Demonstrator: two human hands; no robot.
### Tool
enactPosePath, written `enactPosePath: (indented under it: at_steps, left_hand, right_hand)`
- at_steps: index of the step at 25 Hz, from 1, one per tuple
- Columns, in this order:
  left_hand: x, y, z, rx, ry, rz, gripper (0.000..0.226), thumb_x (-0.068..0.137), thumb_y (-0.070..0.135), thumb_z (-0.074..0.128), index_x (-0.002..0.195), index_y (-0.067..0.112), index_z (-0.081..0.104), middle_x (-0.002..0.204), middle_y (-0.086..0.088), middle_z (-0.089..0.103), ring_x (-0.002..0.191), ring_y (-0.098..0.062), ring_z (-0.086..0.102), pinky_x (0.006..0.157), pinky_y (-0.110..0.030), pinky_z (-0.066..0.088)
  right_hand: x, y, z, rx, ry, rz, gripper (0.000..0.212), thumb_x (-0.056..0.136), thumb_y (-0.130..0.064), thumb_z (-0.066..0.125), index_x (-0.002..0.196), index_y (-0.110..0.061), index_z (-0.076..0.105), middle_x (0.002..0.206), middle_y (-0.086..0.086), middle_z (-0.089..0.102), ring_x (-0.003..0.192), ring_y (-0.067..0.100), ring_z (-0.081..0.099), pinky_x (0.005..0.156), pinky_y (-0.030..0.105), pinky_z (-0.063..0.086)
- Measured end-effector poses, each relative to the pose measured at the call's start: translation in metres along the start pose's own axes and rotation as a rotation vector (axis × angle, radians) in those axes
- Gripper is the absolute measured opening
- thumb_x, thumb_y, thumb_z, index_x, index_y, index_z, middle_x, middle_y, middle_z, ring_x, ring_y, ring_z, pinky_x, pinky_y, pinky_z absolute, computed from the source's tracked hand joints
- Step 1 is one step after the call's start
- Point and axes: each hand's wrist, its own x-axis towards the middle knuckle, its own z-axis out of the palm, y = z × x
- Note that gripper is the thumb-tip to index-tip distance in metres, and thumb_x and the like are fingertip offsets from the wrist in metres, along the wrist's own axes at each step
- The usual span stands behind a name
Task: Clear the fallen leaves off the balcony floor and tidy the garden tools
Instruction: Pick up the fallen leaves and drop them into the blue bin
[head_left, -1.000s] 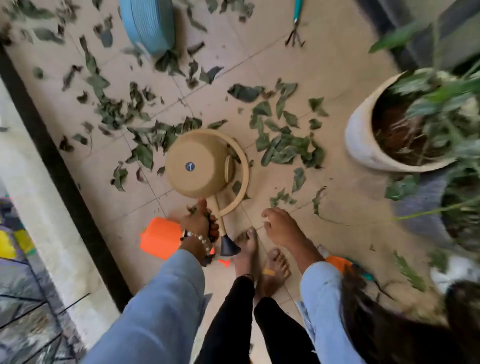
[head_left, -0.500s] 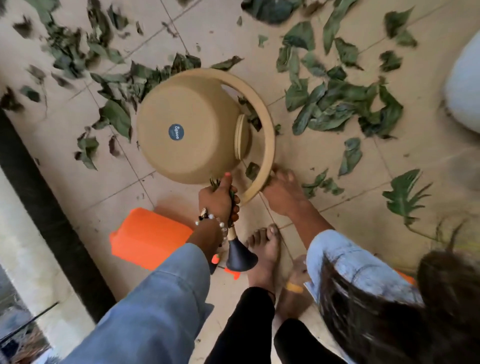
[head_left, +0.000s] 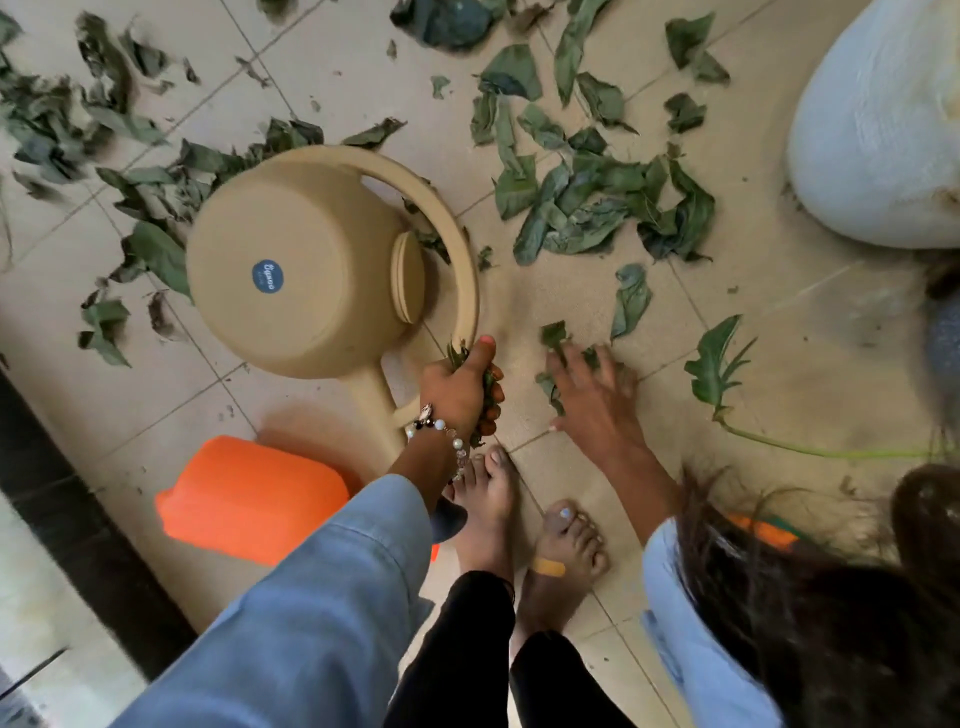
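Leaves (head_left: 587, 192) right of watering can (head_left: 311, 270)

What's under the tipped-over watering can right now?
Leaves poke out from beneath the beige watering can along its left and upper edges, lying on the tiled floor. Its body covers whatever lies directly beneath, so that area cannot be seen.

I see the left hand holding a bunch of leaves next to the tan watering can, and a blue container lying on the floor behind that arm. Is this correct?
Not quite: the container lying on the floor behind that arm is orange, not blue, as the head view shows. The rest holds: the left hand holds a bunch of leaves next to the tan watering can.
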Motion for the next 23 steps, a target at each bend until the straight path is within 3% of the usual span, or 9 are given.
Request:
enactPosePath:
  at_steps: [2, 4, 6, 11, 14, 17, 19, 21, 23]
  left_hand:
    - [0.006, -0.010, 0.008, 0.044, -0.040, -0.007, 0.044, 0.093, 0.039, 0.059, 0.064, 0.008, 0.054, 0.047, -0.004, 0.051, 0.036, -0.018, 0.039, 0.038, -0.019, 0.031]
    - [0.010, -0.020, 0.012, 0.074, -0.053, -0.016, 0.043, 0.093, 0.040, 0.059, 0.065, 0.008, 0.055, 0.045, -0.003, 0.051, 0.036, -0.019, 0.040, 0.038, -0.020, 0.032]
    - [0.014, -0.028, 0.013, 0.090, -0.055, -0.044, 0.042, 0.092, 0.041, 0.060, 0.066, 0.008, 0.057, 0.047, -0.003, 0.054, 0.037, -0.019, 0.042, 0.039, -0.020, 0.033]
    - [0.000, -0.029, 0.020, 0.041, -0.036, -0.070, 0.036, 0.092, 0.040, 0.061, 0.084, 0.005, 0.067, 0.065, -0.011, 0.065, 0.039, -0.018, 0.049, 0.037, -0.020, 0.037]
    - [-0.014, -0.019, 0.031, -0.011, -0.038, -0.102, 0.047, 0.084, 0.054, 0.065, 0.090, 0.008, 0.069, 0.077, -0.013, 0.069, 0.054, -0.024, 0.062, 0.044, -0.025, 0.045]
    - [-0.034, -0.002, 0.043, -0.145, -0.194, -0.199, 0.061, 0.074, 0.070, 0.062, 0.103, 0.017, 0.071, 0.098, -0.012, 0.070, 0.083, -0.027, 0.066, 0.066, -0.035, 0.054]
    - [-0.041, 0.005, 0.047, -0.190, -0.159, -0.213, 0.050, 0.083, 0.060, 0.060, 0.105, 0.016, 0.071, 0.093, -0.011, 0.069, 0.086, -0.026, 0.065, 0.074, -0.037, 0.056]
    - [-0.045, 0.013, 0.045, -0.198, -0.032, -0.203, 0.031, 0.088, 0.042, 0.064, 0.094, 0.013, 0.074, 0.091, -0.011, 0.072, 0.080, -0.025, 0.067, 0.069, -0.035, 0.057]
    - [-0.045, 0.025, 0.041, -0.253, 0.050, -0.160, 0.020, 0.089, 0.023, 0.066, 0.080, 0.006, 0.071, 0.079, -0.012, 0.072, 0.060, -0.022, 0.066, 0.054, -0.029, 0.055]
  right_hand:
    - [-0.004, -0.005, 0.017, -0.048, 0.115, -0.051, 0.057, 0.081, -0.014, 0.062, 0.137, -0.012, 0.048, 0.145, 0.011, 0.042, 0.129, 0.046, 0.039, 0.092, 0.058, 0.044]
    - [-0.001, -0.002, 0.033, -0.053, 0.350, -0.156, 0.030, 0.074, -0.002, 0.060, 0.101, -0.002, 0.071, 0.115, 0.016, 0.064, 0.102, 0.040, 0.061, 0.072, 0.042, 0.055]
    - [0.006, 0.008, 0.033, 0.063, 0.487, -0.214, 0.016, 0.065, 0.008, 0.065, 0.076, 0.000, 0.072, 0.092, 0.015, 0.069, 0.082, 0.033, 0.063, 0.060, 0.033, 0.054]
    - [-0.010, 0.004, -0.035, 1.173, 0.331, 0.243, 0.021, 0.072, 0.003, 0.076, 0.090, -0.007, 0.076, 0.087, 0.006, 0.074, 0.076, 0.016, 0.068, 0.075, 0.026, 0.055]
    - [-0.042, -0.019, -0.071, 1.691, 0.212, 0.265, 0.029, 0.073, 0.012, 0.071, 0.085, -0.015, 0.070, 0.083, 0.009, 0.072, 0.075, 0.018, 0.068, 0.073, 0.032, 0.058]
    - [-0.070, -0.034, -0.092, 1.330, 0.341, 0.279, 0.027, 0.080, 0.006, 0.063, 0.093, -0.015, 0.071, 0.089, 0.001, 0.074, 0.081, 0.014, 0.068, 0.077, 0.027, 0.054]
    - [-0.080, -0.034, -0.107, 1.020, 0.341, 0.112, 0.026, 0.088, -0.006, 0.058, 0.109, -0.014, 0.070, 0.106, 0.002, 0.072, 0.099, 0.019, 0.066, 0.085, 0.031, 0.050]
    - [-0.081, -0.020, -0.128, 0.844, 0.021, -0.091, 0.030, 0.096, -0.020, 0.050, 0.124, -0.023, 0.062, 0.136, -0.005, 0.055, 0.136, 0.016, 0.038, 0.105, 0.043, 0.027]
    - [-0.077, -0.002, -0.145, 0.896, -0.207, -0.152, 0.032, 0.100, -0.029, 0.046, 0.129, -0.032, 0.057, 0.150, -0.011, 0.037, 0.144, 0.009, 0.014, 0.110, 0.045, 0.013]
